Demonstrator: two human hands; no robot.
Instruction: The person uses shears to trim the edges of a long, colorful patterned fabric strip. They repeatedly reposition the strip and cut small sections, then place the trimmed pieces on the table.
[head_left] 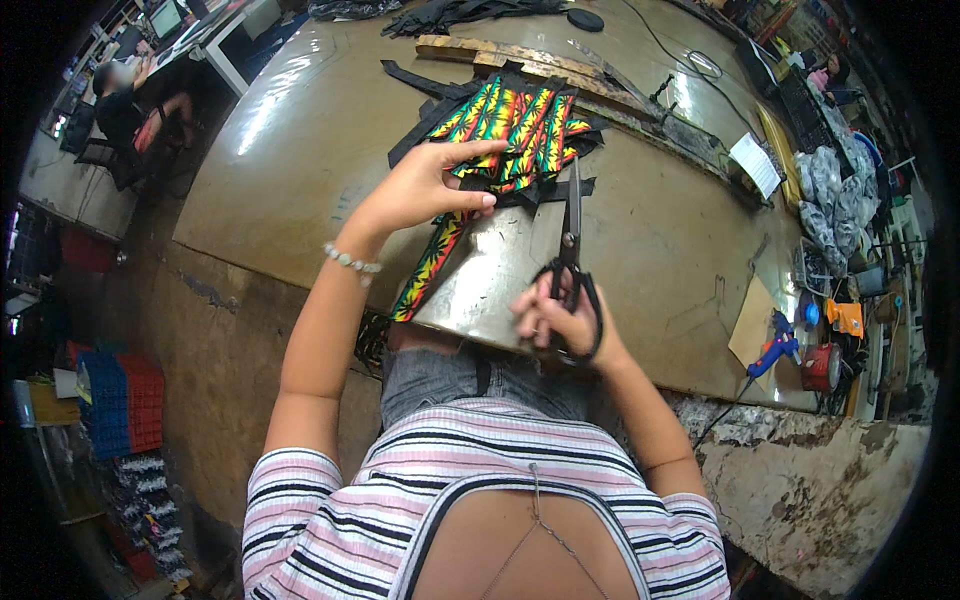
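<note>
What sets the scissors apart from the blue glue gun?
The scissors are gripped in the person's right hand, while the glue gun lies unheld on the right side of the table. The scissors are dark, whereas the glue gun is mostly bright blue. The scissors have no cord; the glue gun has a dark cord trailing from it. Both are hand tools.
</note>
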